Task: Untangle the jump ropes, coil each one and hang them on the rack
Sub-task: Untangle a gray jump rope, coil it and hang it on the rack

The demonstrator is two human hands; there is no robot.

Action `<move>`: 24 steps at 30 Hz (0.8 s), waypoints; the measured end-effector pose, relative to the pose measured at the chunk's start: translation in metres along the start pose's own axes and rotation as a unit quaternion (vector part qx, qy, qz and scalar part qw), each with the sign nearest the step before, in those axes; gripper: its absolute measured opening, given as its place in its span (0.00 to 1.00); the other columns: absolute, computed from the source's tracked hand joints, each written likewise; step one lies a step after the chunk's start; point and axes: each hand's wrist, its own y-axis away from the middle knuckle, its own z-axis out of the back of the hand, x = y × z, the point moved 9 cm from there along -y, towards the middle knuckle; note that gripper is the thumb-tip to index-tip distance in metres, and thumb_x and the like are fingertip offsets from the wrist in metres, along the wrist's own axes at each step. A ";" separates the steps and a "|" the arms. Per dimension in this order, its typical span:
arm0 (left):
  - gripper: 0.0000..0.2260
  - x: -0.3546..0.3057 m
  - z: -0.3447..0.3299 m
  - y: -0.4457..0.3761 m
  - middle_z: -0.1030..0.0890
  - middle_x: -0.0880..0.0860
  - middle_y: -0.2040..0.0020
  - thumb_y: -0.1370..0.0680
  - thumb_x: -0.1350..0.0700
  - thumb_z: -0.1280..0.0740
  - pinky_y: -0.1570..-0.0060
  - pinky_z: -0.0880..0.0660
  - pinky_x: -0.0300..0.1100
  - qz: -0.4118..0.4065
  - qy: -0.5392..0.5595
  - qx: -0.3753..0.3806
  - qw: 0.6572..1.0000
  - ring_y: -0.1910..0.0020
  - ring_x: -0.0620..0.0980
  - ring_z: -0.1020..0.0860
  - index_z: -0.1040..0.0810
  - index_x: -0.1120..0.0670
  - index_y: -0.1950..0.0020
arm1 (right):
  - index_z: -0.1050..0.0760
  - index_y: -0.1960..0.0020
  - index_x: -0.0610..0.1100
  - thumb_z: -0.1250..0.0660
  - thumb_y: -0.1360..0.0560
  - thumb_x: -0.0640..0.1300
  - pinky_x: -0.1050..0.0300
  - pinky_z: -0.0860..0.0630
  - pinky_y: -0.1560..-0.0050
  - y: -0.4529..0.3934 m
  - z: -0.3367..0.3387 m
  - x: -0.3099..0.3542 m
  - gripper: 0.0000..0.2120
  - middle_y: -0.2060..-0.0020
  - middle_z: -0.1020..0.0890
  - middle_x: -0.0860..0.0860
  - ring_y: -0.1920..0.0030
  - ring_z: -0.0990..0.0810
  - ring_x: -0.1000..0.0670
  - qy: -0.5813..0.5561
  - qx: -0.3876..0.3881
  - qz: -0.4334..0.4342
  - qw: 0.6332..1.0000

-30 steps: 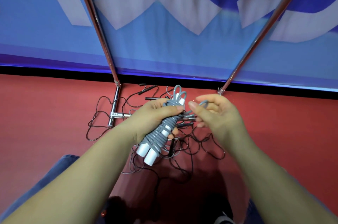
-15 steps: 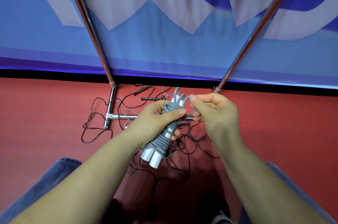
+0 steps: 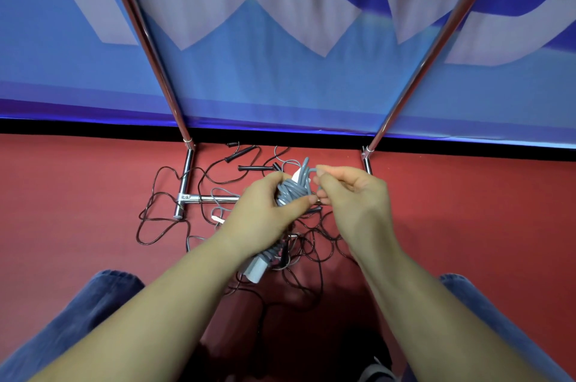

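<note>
My left hand (image 3: 265,210) grips a grey jump rope (image 3: 293,190) wound in tight turns around its two white handles (image 3: 256,269), which stick out below the hand. My right hand (image 3: 349,191) pinches the loose grey end loop at the top of the bundle. Beneath both hands a tangle of thin black jump ropes (image 3: 311,244) lies on the red floor, with black handles (image 3: 246,152) further back. The chrome rack (image 3: 187,176) stands behind, its two uprights rising left and right; its top is out of view.
A blue and white banner wall (image 3: 280,69) closes the back. The rack's foot bar (image 3: 215,199) lies on the floor among rope loops. My knees in blue jeans (image 3: 93,303) frame the bottom corners. Bare red floor lies left and right of the tangle.
My right hand has closed in from an open pose to pinch the rope end at the bundle's top. The bundle has tilted more upright, and more of its handles is hidden behind my left hand.
</note>
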 end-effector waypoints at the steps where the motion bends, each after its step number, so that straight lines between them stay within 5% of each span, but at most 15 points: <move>1: 0.10 0.000 0.003 0.000 0.25 0.45 0.72 0.29 0.48 0.26 0.68 0.29 0.45 -0.006 -0.027 -0.012 1.000 0.74 0.48 0.28 0.24 0.50 0.57 | 0.18 0.56 0.51 0.32 0.26 0.39 0.69 0.24 0.55 0.001 -0.003 0.000 0.08 0.68 0.17 0.60 0.63 0.20 0.63 0.006 0.011 -0.001 1.000; 3: 0.10 -0.005 0.008 0.002 0.24 0.45 0.71 0.29 0.46 0.27 0.69 0.32 0.37 -0.024 -0.105 -0.040 0.993 0.73 0.43 0.28 0.25 0.49 0.57 | 0.18 0.48 0.45 0.32 0.26 0.41 0.76 0.28 0.54 0.004 -0.007 0.001 0.08 0.58 0.17 0.61 0.59 0.21 0.70 0.014 0.029 0.001 0.999; 6: 0.11 -0.016 0.011 0.006 0.23 0.45 0.66 0.27 0.47 0.29 0.70 0.36 0.35 -0.052 -0.185 -0.066 0.979 0.68 0.43 0.27 0.25 0.50 0.51 | 0.20 0.43 0.39 0.29 0.28 0.39 0.79 0.30 0.60 0.006 -0.012 -0.001 0.13 0.62 0.19 0.64 0.62 0.22 0.71 -0.025 0.049 -0.004 0.998; 12: 0.14 -0.025 0.008 0.010 0.20 0.50 0.56 0.26 0.46 0.31 0.62 0.33 0.42 -0.085 -0.256 -0.077 0.960 0.55 0.52 0.23 0.26 0.51 0.44 | 0.19 0.58 0.48 0.27 0.30 0.36 0.67 0.23 0.58 0.007 -0.016 -0.003 0.08 0.67 0.16 0.57 0.62 0.17 0.60 -0.059 0.059 -0.006 0.996; 18: 0.10 -0.008 0.012 0.001 0.20 0.50 0.65 0.28 0.48 0.28 0.63 0.27 0.45 -0.021 -0.109 -0.054 0.992 0.66 0.49 0.24 0.23 0.51 0.53 | 0.23 0.39 0.43 0.32 0.26 0.37 0.66 0.24 0.47 0.006 -0.022 0.000 0.15 0.50 0.17 0.48 0.52 0.18 0.55 0.028 0.072 0.039 0.996; 24: 0.13 -0.002 0.004 -0.002 0.22 0.50 0.70 0.32 0.45 0.28 0.62 0.23 0.56 0.008 0.000 -0.024 1.000 0.70 0.51 0.25 0.23 0.53 0.56 | 0.22 0.40 0.45 0.30 0.27 0.36 0.64 0.24 0.47 0.003 -0.020 -0.002 0.17 0.47 0.19 0.44 0.49 0.18 0.53 -0.028 0.080 0.016 0.996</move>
